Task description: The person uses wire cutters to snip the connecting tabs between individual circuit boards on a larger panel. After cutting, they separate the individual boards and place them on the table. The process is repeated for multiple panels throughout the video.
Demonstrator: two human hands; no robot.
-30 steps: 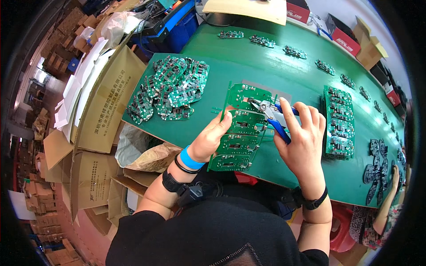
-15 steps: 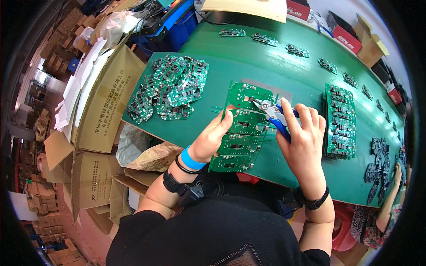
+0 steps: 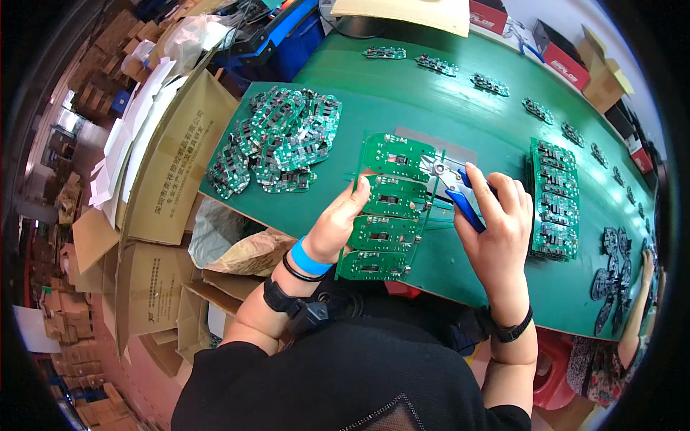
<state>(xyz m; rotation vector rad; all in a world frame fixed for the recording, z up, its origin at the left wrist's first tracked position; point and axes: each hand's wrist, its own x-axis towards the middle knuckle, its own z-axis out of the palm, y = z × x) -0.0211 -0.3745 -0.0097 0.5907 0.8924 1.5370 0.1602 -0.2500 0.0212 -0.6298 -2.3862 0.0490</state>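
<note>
My left hand [image 3: 339,224] grips the left edge of a green circuit board panel [image 3: 392,233], thumb on top. The panel is a row of several joined boards with small parts on them, held over the green table. In my right hand [image 3: 496,230] is a pair of side cutters [image 3: 467,210] with blue handles, my fingers wrapped round them. The cutters' metal jaws lie at the right edge of the top board, by a thin green edge strip; their tips are hard to make out. Under them on the table is a flat grey plate [image 3: 460,154].
A heap of separate circuit boards [image 3: 280,140] lies to the left. At right stands a stack of board panels [image 3: 553,201]. Single boards [image 3: 490,84] line the table's far side. Cardboard boxes [image 3: 169,179] crowd the left. Another person's arm [image 3: 636,309] reaches in beside dark parts [image 3: 611,276].
The side cutters have moved right, from over the top board's face to its right edge. My left hand still holds the panel, which has tilted slightly.
</note>
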